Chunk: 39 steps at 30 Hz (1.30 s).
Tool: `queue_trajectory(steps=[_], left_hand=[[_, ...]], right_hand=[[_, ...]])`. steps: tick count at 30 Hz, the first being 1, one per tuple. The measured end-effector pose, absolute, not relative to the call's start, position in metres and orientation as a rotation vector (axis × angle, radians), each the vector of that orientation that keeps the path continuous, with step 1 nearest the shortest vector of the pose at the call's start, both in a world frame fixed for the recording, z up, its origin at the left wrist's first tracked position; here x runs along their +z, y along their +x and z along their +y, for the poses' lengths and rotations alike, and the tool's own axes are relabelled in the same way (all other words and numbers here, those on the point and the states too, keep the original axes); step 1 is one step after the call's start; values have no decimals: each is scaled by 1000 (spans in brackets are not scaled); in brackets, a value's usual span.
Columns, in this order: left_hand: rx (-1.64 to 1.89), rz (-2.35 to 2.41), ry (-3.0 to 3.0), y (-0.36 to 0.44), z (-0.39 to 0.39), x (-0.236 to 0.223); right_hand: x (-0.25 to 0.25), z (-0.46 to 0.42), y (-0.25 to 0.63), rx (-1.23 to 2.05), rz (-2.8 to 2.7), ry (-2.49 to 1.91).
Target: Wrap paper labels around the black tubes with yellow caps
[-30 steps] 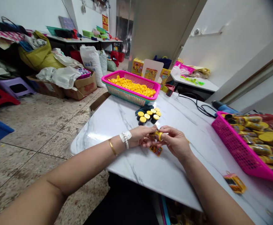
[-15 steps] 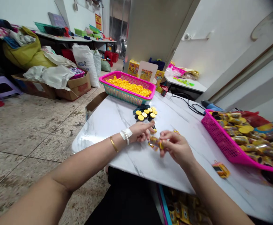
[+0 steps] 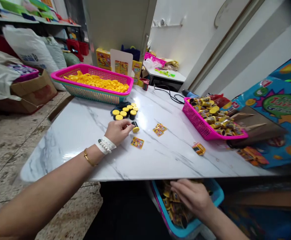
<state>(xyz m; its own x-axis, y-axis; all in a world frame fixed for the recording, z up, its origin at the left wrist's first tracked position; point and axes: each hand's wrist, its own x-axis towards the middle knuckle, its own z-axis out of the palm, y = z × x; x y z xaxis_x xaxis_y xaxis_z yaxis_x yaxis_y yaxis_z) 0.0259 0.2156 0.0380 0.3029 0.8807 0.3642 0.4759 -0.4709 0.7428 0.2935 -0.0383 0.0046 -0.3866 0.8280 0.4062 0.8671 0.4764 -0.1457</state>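
Note:
My left hand (image 3: 117, 132) rests low over the table, thumb and fingers pinched on a small black canister (image 3: 134, 124) with a yellow lid, which lies tilted. Just behind it stand several more black canisters with yellow lids (image 3: 122, 113). A small printed yellow packet (image 3: 137, 142) lies flat beside the left hand. Below the table's front edge, my right hand (image 3: 194, 196) is over a blue basket (image 3: 219, 193) full of yellow-wrapped canisters. Its fingers are stretched out, and I see nothing held in them.
A pink-rimmed basket (image 3: 92, 87) of yellow plastic pieces stands at the back left. On the right is a pink basket (image 3: 197, 125) of wrapped canisters. More printed packets (image 3: 159, 129) and an orange-yellow packet (image 3: 198, 148) lie on the white table (image 3: 160, 163). A black cable (image 3: 169, 95) runs behind.
The view has swung right. My right hand has let go of the shiny yellow-wrapped piece and moved down to the blue basket. My left hand has closed on a canister.

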Motion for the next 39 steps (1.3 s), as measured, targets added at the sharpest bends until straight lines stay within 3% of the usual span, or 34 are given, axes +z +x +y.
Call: queue_trajectory(steps=[5, 11, 16, 23, 39], left_hand=[[972, 1109, 2002, 26, 215, 36], [982, 1108, 1790, 20, 219, 39], [1010, 1046, 1655, 20, 218, 42], [985, 1083, 1679, 21, 217, 41], [917, 1158, 1624, 19, 215, 46]], right_hand=[[43, 63, 302, -152, -1990, -1426], [16, 163, 308, -66, -1959, -1623], [9, 144, 281, -109, -1970, -1638], [12, 138, 213, 128, -2101, -1479], [21, 145, 200, 205, -1998, -1422]])
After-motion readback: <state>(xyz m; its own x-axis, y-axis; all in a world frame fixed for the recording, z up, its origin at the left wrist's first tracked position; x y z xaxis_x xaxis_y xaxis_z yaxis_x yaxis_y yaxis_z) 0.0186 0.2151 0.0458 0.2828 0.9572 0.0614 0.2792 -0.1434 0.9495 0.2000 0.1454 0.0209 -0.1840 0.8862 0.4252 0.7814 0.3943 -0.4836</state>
